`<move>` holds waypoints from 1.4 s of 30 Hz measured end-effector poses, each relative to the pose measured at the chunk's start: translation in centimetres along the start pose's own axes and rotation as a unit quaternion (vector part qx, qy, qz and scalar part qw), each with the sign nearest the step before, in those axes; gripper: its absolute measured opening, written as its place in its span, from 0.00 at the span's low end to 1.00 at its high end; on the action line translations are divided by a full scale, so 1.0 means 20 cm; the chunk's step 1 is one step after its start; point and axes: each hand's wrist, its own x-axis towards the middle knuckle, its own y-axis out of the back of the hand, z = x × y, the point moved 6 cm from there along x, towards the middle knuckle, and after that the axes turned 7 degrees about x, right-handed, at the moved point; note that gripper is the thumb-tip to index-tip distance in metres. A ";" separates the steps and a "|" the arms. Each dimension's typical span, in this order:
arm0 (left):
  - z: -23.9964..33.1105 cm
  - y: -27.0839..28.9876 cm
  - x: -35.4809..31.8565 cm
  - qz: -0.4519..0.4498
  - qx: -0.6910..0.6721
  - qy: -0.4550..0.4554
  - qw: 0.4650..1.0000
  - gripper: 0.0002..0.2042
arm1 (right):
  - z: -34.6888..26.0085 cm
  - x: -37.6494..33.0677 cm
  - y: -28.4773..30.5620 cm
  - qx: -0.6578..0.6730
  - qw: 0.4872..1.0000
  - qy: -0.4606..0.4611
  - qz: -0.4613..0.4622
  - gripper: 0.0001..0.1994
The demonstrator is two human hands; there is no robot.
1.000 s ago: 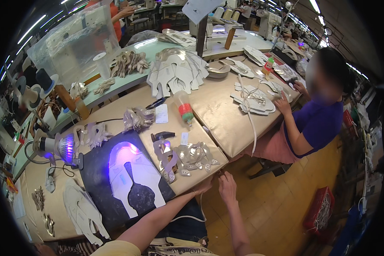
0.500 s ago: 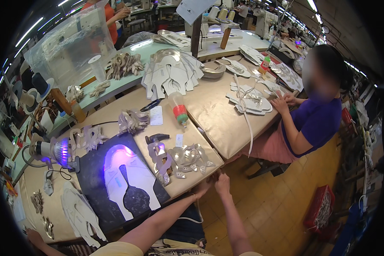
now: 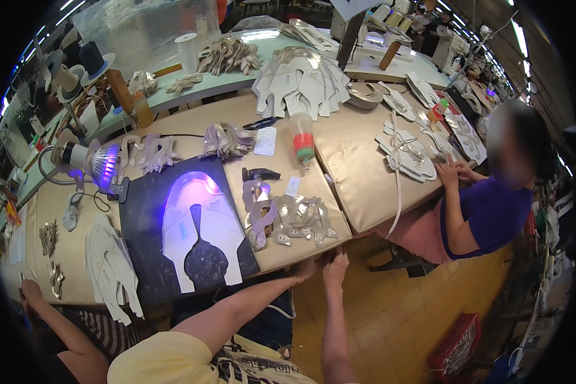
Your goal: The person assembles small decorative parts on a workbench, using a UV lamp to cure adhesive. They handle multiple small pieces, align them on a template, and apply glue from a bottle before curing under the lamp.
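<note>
At the table's front edge my two hands are close together. My left hand (image 3: 309,269) reaches in at the edge, and its fingertips are hidden there. Just right of it, my right hand (image 3: 335,267) is closed, fingers curled; whatever it may hold is too small to make out. On the tabletop above them lie several metallic shoe-strap pieces (image 3: 304,219) and a hammer (image 3: 260,174). Further left, a white U-shaped shoe-upper piece (image 3: 200,214) lies on a black mat (image 3: 148,272), lit purple by a lamp (image 3: 102,163).
A glue bottle (image 3: 303,144) stands behind the straps, near stacked uppers (image 3: 297,83). At the right, a seated co-worker in purple (image 3: 486,208) handles pieces. Another person's hand (image 3: 32,293) rests at the left edge. A red crate (image 3: 454,349) stands on the floor.
My view has turned, so the table's contents appear shifted to the right and upward. Both hands stay close together at the table's front edge.
</note>
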 end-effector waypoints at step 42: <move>-0.09 -0.04 -0.04 0.087 0.180 -0.164 0.966 0.23 | 0.35 -0.08 -0.08 0.366 0.880 -0.283 0.105 0.08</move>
